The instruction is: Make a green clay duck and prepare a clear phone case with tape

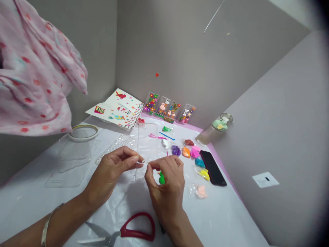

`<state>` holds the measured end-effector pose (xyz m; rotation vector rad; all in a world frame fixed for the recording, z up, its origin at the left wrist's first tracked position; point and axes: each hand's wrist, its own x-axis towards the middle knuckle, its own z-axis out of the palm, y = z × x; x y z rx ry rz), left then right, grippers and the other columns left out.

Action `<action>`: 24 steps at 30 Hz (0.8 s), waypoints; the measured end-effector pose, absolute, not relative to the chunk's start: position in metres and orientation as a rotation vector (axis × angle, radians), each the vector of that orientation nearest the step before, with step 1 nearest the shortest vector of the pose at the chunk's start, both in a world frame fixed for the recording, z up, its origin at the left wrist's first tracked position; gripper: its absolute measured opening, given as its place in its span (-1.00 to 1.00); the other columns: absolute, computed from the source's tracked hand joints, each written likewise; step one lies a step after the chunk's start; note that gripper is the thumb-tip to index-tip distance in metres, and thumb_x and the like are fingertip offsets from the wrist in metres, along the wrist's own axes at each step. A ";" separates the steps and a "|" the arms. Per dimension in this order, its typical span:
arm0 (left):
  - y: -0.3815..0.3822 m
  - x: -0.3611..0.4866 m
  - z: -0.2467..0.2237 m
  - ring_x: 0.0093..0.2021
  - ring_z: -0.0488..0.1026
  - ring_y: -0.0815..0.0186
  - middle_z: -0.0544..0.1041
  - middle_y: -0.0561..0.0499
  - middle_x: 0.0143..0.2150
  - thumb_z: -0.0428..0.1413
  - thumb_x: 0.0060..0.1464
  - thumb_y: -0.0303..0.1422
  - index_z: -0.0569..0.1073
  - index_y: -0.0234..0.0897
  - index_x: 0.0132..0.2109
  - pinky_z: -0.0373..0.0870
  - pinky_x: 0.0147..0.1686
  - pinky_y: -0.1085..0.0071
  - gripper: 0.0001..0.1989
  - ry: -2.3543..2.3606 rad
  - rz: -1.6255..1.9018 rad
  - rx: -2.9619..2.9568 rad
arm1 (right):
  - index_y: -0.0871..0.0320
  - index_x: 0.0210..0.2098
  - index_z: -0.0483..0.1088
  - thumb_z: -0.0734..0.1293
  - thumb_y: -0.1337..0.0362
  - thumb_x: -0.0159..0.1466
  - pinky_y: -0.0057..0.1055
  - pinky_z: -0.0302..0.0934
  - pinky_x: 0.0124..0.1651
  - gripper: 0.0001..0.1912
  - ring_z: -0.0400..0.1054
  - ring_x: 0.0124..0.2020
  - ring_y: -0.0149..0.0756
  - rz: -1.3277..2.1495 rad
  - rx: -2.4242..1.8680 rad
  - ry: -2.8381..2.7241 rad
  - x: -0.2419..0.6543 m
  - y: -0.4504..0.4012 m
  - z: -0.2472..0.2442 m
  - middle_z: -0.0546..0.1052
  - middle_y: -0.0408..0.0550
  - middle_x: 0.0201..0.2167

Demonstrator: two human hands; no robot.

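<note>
My left hand (115, 168) is closed in a pinch, with a tiny whitish bit showing at its fingertips, too small to name. Close beside it, my right hand (167, 185) also pinches, thumb against forefinger; whatever it may hold is hidden. Both hands are above the table in front of a clear phone case (146, 140) lying flat. Partly covered by my right hand is a green lump of clay (161, 178). Red-handled scissors (138, 236) lie near me, below the hands. A pink strip (157, 136) and a blue stick (167, 136) lie at the case's far end.
Bagged clay lumps, among them purple (176, 150), orange (186, 152) and yellow (204, 174), lie right, beside a black phone (213, 168). A bottle (214, 130) stands behind. Decorated cases (164, 107) lean on the wall. Left are a tape roll (84, 132), clear cases (74, 154) and hanging pink cloth (38, 75).
</note>
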<state>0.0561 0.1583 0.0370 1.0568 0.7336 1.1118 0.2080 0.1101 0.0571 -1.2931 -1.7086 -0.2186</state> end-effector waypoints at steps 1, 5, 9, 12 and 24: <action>0.159 0.056 0.037 -0.16 0.51 0.31 0.58 0.08 -0.28 0.30 0.15 -0.25 0.59 -0.18 -0.32 0.53 -0.05 0.44 -0.87 0.730 1.111 1.058 | 0.13 -0.40 0.34 0.33 0.52 0.26 -0.22 0.12 -0.01 -0.80 0.32 -0.41 -0.37 -0.221 -1.292 -1.709 0.208 0.110 0.057 0.47 -0.23 -0.50; 0.160 0.056 0.037 -0.16 0.51 0.32 0.58 0.09 -0.28 0.29 0.16 -0.26 0.59 -0.18 -0.31 0.53 -0.05 0.45 -0.88 0.727 1.109 1.056 | 0.12 -0.40 0.35 0.34 0.52 0.26 -0.23 0.12 -0.01 -0.80 0.32 -0.42 -0.37 -0.221 -1.292 -1.708 0.208 0.111 0.057 0.47 -0.23 -0.50; 0.160 0.056 0.038 -0.15 0.51 0.31 0.58 0.08 -0.28 0.29 0.16 -0.26 0.59 -0.18 -0.31 0.53 -0.05 0.44 -0.87 0.729 1.100 1.059 | 0.12 -0.40 0.35 0.34 0.52 0.26 -0.23 0.12 0.00 -0.81 0.33 -0.42 -0.37 -0.220 -1.293 -1.711 0.207 0.111 0.057 0.47 -0.23 -0.50; 0.159 0.056 0.039 -0.15 0.51 0.32 0.58 0.09 -0.28 0.28 0.16 -0.26 0.59 -0.18 -0.31 0.52 -0.04 0.44 -0.88 0.728 1.100 1.062 | 0.12 -0.40 0.35 0.34 0.50 0.27 -0.22 0.11 0.01 -0.82 0.33 -0.42 -0.37 -0.215 -1.299 -1.723 0.207 0.110 0.058 0.47 -0.24 -0.50; 0.158 0.057 0.037 -0.16 0.51 0.28 0.57 0.07 -0.28 0.29 0.15 -0.27 0.59 -0.19 -0.31 0.53 -0.05 0.39 -0.88 0.736 1.104 1.064 | 0.12 -0.36 0.37 0.32 0.49 0.30 -0.21 0.10 0.04 -0.84 0.37 -0.39 -0.36 -0.191 -1.329 -1.795 0.207 0.111 0.057 0.50 -0.21 -0.45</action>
